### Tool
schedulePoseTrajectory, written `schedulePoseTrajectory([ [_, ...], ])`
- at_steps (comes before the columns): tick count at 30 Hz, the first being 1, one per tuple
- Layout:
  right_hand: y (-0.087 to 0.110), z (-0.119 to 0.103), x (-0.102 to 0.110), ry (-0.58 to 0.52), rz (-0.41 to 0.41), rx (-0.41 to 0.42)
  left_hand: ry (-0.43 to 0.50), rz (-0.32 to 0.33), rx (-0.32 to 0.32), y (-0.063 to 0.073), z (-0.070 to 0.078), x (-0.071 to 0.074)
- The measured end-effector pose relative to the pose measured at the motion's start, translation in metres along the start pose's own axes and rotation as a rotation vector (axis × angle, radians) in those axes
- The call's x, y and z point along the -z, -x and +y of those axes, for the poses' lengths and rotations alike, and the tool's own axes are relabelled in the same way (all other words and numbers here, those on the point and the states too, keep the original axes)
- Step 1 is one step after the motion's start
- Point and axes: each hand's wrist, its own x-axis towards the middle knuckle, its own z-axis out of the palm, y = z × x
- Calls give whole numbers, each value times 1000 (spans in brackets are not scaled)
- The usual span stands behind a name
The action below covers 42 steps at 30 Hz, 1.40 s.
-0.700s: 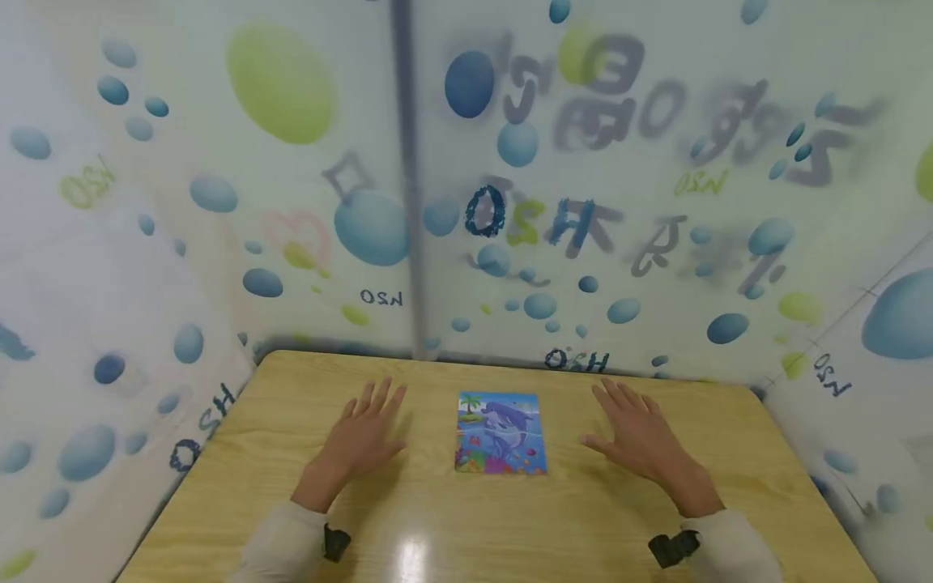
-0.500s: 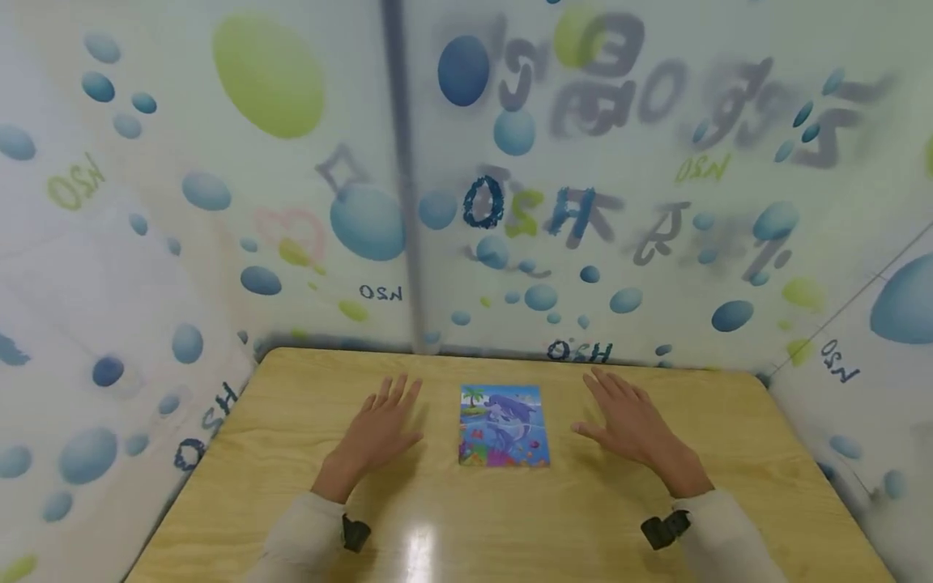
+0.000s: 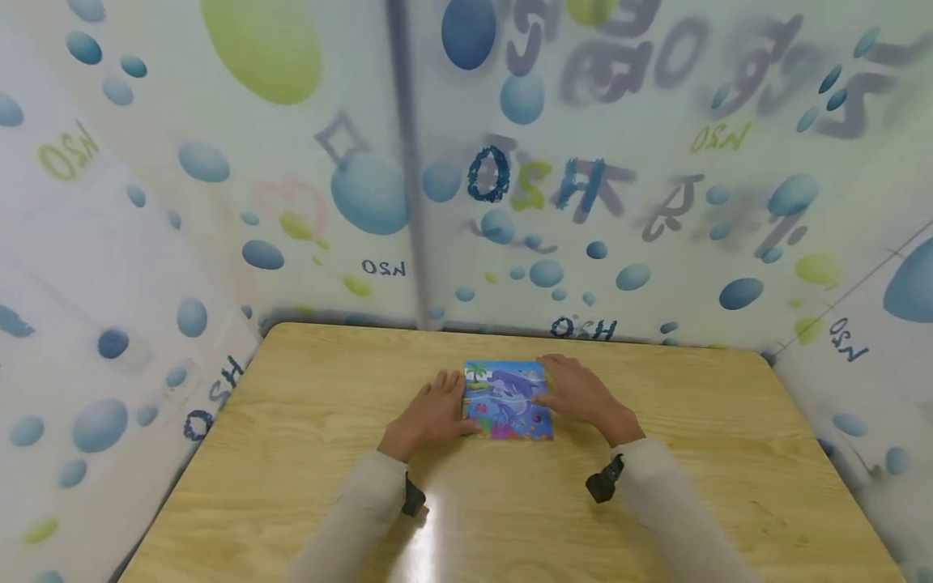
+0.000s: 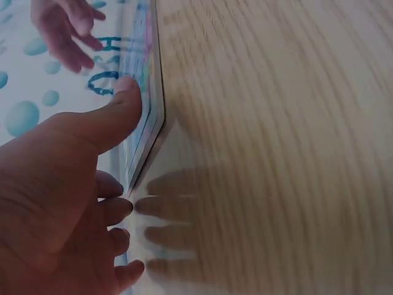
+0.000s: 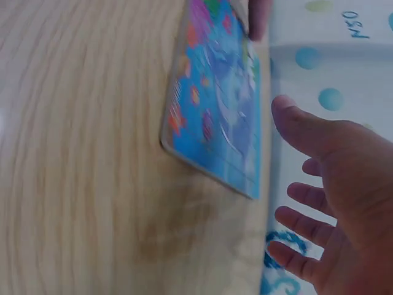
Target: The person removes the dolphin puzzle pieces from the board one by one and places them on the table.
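A thin, flat picture board [image 3: 510, 401] with a blue sea scene and dolphins lies on the wooden table. My left hand [image 3: 430, 413] is at its left side, thumb over the lower left corner and fingers along the edge. In the left wrist view, that thumb [image 4: 126, 101] is over the picture board [image 4: 153, 92]; whether it presses cannot be told. The right hand [image 3: 581, 393] is at the right side, its fingers near the upper right corner. In the right wrist view, the right hand [image 5: 350, 190] appears beside the board [image 5: 215, 104], fingers loosely extended and apart from it.
The light wooden table [image 3: 335, 372] reaches to a back wall [image 3: 641, 235] printed with blue and green bubbles and lettering. Side walls stand close at left and right. A dark wrist-worn device [image 3: 603, 479] sits on the right sleeve, another device [image 3: 413, 495] on the left.
Both hands have moved inward from either side and reached the picture board. The head view has tilted down a little, so the wall and table appear higher.
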Motion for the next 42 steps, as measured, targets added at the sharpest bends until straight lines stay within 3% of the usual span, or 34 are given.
schedulePoseTrajectory([
  [5,-22,-16,-13,15,-47,-1,-51,-37,30,-9,7,0],
  [9,-32,-28,-17,37,-45,-21,-29,-67,31,-12,10,3],
  [17,-54,-46,-34,-25,-73,-34,5,-119,49,-10,11,2],
  [30,-64,-50,-42,-138,-55,-210,60,-101,53,-11,20,-9],
  [42,-73,-55,-40,-162,-89,-224,29,-137,69,-10,23,-3],
])
